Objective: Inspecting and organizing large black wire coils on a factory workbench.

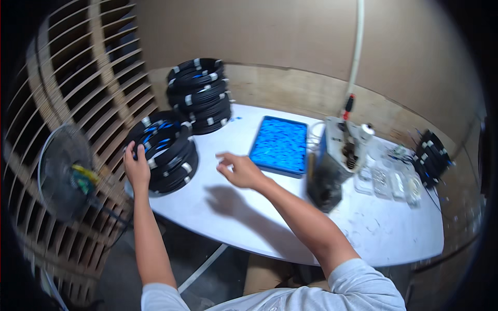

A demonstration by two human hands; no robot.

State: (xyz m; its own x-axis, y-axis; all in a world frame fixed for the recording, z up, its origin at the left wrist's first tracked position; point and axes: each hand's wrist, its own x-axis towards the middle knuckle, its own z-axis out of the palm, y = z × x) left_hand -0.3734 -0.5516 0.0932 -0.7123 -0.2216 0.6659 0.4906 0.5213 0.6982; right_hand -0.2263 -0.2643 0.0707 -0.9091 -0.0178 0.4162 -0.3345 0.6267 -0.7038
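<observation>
My left hand (137, 167) is at the front left side of a near stack of black cable coils (179, 168). Its thumb and fingers clasp the rim of the upper coil, and blue-tipped cable ends (155, 136) show inside the ring. My right hand (241, 170) hovers over the white table (207, 199), to the right of that stack. Thumb and forefinger are apart, with nothing visible between them; the other fingers curl inward. A taller stack of black coils (199, 101), bound with white ties, stands behind the near one.
A blue tray (277, 172) full of small blue pieces lies beyond my right hand. Right of it stands a grey bench machine (324, 179). Clear plastic boxes (383, 184) and more black coils (431, 158) sit farther right. A fan (65, 173) is at the left.
</observation>
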